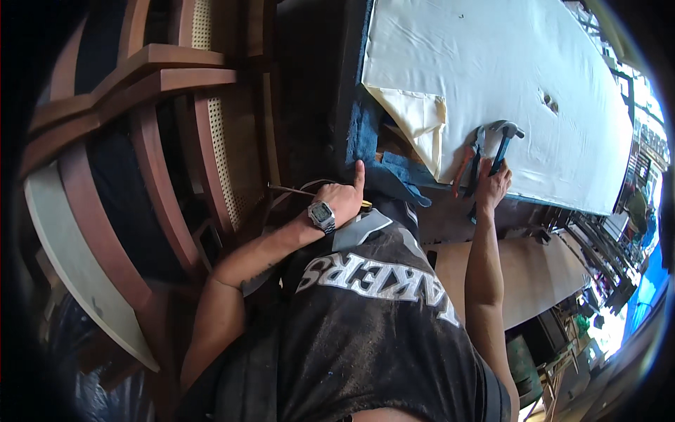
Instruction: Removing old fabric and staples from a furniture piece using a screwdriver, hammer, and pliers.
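Note:
My left hand (pixel 342 202) is curled around a screwdriver (pixel 295 190); its thin shaft sticks out to the left and a bit of yellow handle shows on the other side. The index finger is stretched out, its tip at the blue fabric (pixel 363 133) on the corner of an upholstered piece. White lining cloth (pixel 492 63) covers the piece's upturned side, and a loose flap (pixel 422 123) is folded back, baring wood beneath. My right hand (pixel 494 184) grips the handle of a claw hammer (pixel 502 144) at the near edge. Beside it, orange-handled pliers (pixel 464 162) rest on the lining.
Brown wooden furniture frames with woven cane panels (pixel 221 155) are stacked close on the left. A pale curved board (pixel 77 260) leans below them. At the right lie a wooden panel (pixel 534 274) and a green drum (pixel 524 369). The lining has a small hole (pixel 550 103).

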The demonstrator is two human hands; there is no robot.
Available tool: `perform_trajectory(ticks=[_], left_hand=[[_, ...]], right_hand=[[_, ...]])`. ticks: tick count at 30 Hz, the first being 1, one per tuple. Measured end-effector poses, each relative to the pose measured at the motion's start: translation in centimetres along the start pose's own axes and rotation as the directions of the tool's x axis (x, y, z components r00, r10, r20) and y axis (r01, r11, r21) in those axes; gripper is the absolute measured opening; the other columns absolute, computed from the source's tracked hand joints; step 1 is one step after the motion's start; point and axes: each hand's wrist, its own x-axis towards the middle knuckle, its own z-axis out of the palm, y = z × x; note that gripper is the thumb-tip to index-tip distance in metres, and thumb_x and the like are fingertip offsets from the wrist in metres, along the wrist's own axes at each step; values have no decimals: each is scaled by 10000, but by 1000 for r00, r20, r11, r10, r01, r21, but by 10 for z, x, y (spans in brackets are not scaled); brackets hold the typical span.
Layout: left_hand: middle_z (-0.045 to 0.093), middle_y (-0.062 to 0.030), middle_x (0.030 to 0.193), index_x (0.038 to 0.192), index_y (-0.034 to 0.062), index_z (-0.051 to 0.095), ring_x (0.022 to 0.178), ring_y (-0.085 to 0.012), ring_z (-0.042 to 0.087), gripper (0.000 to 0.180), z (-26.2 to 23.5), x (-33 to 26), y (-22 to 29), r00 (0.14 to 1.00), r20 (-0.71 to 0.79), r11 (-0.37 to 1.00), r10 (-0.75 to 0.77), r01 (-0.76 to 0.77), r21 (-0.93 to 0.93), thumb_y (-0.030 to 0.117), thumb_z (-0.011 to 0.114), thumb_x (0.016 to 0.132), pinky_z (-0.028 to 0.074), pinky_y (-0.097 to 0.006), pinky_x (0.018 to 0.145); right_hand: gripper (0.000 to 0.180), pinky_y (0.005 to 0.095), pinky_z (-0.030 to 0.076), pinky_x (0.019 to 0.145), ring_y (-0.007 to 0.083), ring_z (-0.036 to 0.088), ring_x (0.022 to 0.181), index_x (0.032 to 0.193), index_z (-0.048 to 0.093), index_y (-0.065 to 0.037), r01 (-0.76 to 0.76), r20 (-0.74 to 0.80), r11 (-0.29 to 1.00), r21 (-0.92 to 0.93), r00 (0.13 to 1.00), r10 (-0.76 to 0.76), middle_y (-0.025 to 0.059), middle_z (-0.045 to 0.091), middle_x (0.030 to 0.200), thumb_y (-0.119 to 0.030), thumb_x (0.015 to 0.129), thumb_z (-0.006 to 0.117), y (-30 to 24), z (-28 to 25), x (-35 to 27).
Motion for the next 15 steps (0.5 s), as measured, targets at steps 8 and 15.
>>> perform_trajectory(ticks=[8,15], left_hand=[[631,-236,743,1334,-166,-9,634,-341,635,721,-25,-9,-10,962,174,976,209,-215,18,98,424,823,521,-437,588],[636,-201,751,1310,-84,261,665,-325,643,611,-48,-13,-7,932,-1,927,363,-362,-96,114,516,792,516,-433,590]], right_hand=[[475,448,393,858,384,499,994,1169,482,-24,56,-51,998,3,997,-55,208,523,1065,-375,853,533,8,6,-4],[370,440,397,839,376,514,966,1024,537,-8,38,-61,999,29,997,-36,196,554,1001,-329,842,566,11,6,-4]])
